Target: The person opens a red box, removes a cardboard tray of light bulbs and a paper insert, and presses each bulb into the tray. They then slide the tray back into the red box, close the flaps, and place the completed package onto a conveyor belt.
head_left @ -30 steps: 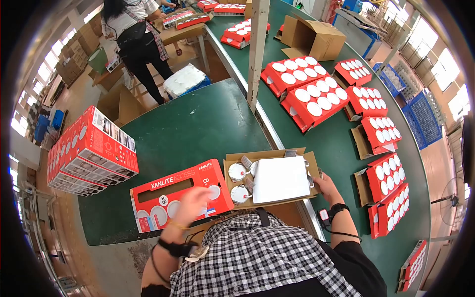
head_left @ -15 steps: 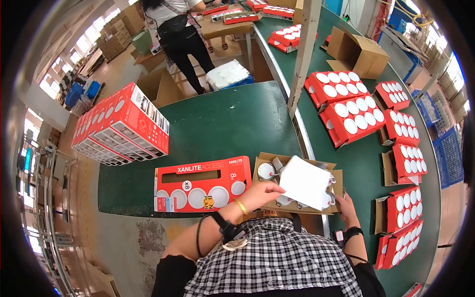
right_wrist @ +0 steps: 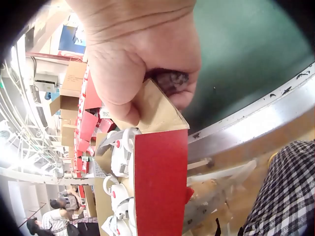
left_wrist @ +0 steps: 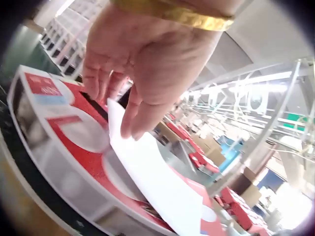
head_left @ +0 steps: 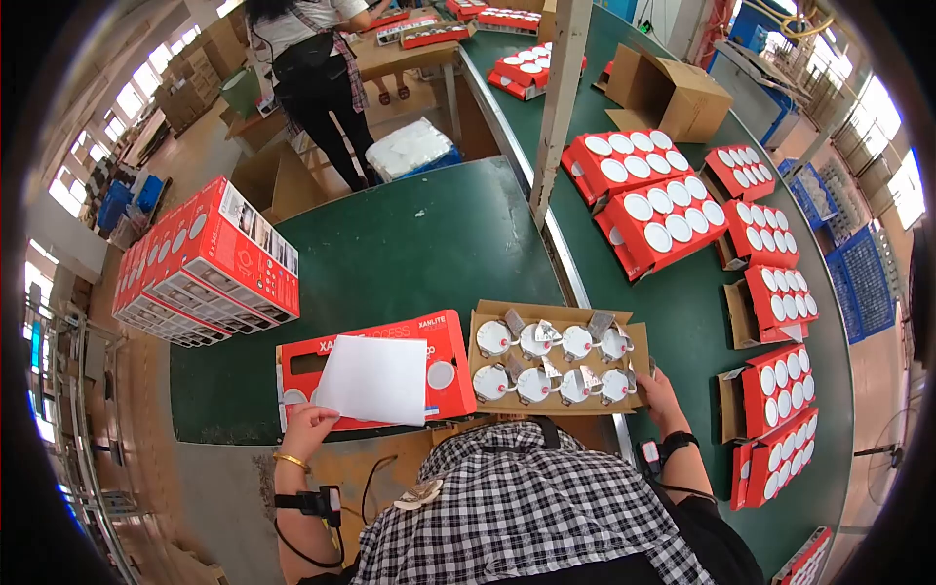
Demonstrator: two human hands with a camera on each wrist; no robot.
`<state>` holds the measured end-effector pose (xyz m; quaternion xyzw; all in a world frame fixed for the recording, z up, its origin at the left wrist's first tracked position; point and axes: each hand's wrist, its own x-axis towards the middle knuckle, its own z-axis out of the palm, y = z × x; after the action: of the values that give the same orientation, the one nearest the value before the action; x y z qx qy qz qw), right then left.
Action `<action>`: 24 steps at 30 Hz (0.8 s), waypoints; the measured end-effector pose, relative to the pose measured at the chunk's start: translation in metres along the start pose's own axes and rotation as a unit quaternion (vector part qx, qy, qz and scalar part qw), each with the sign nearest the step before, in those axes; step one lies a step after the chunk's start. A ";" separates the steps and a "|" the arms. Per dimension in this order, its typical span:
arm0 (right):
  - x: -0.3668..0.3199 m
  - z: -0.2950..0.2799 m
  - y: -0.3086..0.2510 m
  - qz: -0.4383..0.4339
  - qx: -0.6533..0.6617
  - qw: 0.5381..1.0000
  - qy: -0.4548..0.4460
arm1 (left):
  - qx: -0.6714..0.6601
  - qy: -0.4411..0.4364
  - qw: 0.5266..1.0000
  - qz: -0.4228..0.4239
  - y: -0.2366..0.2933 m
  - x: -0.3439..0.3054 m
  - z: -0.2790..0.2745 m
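My left hand [head_left: 310,421] [left_wrist: 142,64] pinches a white sheet of paper [head_left: 375,380] [left_wrist: 152,172] by its near corner, above a flat red XANLITE box sleeve [head_left: 444,336] [left_wrist: 74,132] lying on the green table [head_left: 390,244]. To the right of the sleeve sits an open brown cardboard tray [head_left: 556,314] [right_wrist: 155,110] holding several white round lamps [head_left: 534,386] [right_wrist: 120,150]. My right hand [head_left: 661,395] [right_wrist: 142,64] grips the near right corner of that tray, thumb on top.
A stack of red boxes [head_left: 210,263] stands at the table's left. Several open red trays of white lamps [head_left: 663,210] lie on the green conveyor [head_left: 673,292] to the right, with an open carton [head_left: 668,93] behind. A person [head_left: 312,68] stands at the far table; a post [head_left: 556,107] rises mid-table.
My left hand lifted the white sheet off the cardboard tray and carried it left over the red sleeve, uncovering the lamps. My right hand stayed on the tray's corner.
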<state>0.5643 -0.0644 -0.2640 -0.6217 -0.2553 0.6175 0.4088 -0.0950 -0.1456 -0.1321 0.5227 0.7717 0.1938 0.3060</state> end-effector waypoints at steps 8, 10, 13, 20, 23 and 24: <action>0.004 0.000 -0.003 -0.008 -0.009 1.000 -0.005 | 0.255 0.016 0.958 0.134 0.103 0.054 0.058; -0.001 0.006 -0.003 -0.008 -0.009 1.000 0.021 | 0.186 -0.095 0.977 0.036 0.096 0.045 0.037; -0.005 0.006 -0.002 -0.002 0.027 1.000 -0.006 | 0.091 0.095 0.981 0.146 0.098 0.049 0.053; 0.004 0.002 0.002 0.000 0.019 1.000 -0.013 | -0.005 -0.024 0.999 0.037 0.168 0.078 0.135; 0.000 0.005 0.001 -0.016 0.035 0.999 -0.020 | -0.117 0.008 0.986 0.115 0.139 0.067 0.098; -0.003 0.008 -0.003 -0.007 0.042 0.999 -0.017 | -0.183 0.011 0.976 0.122 0.108 0.064 0.083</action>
<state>0.5567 -0.0637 -0.2587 -0.5914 -0.2401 0.6354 0.4346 0.0186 -0.0475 -0.1442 0.5459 0.6573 0.3731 0.3617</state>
